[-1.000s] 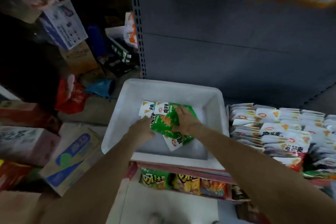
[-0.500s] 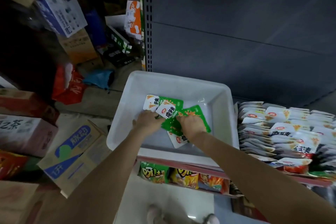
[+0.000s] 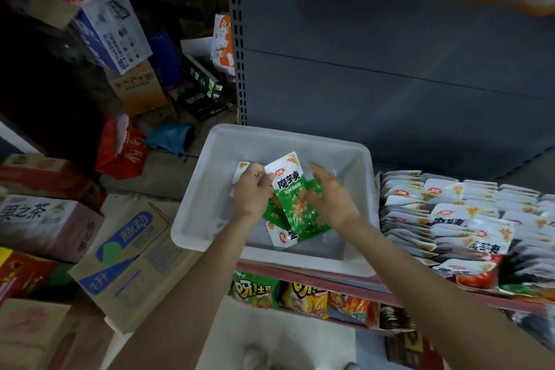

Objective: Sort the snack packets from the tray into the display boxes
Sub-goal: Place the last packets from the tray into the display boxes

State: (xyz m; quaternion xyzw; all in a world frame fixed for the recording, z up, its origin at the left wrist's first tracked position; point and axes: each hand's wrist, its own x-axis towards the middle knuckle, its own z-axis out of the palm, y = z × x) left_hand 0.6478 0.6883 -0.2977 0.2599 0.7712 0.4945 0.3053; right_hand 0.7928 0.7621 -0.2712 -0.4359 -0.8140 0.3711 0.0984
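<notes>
Grey metal shelving [image 3: 390, 54] backs a white plastic tray [image 3: 210, 204]. Inside it, the left hand [image 3: 250, 194] pinches glossy green-and-white snack packets [image 3: 292, 204]; the right hand [image 3: 332, 197], fingers straight, presses their right edge.

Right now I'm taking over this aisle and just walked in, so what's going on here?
A person is gathering green and white snack packets out of a white plastic tray on the shelf. The left hand grips the left edge of the bunch, and the right hand cups its right side with fairly straight fingers. The bunch sits low inside the tray. Rows of similar packets are stacked to the right, so these few appear to be the last left to sort.
</notes>
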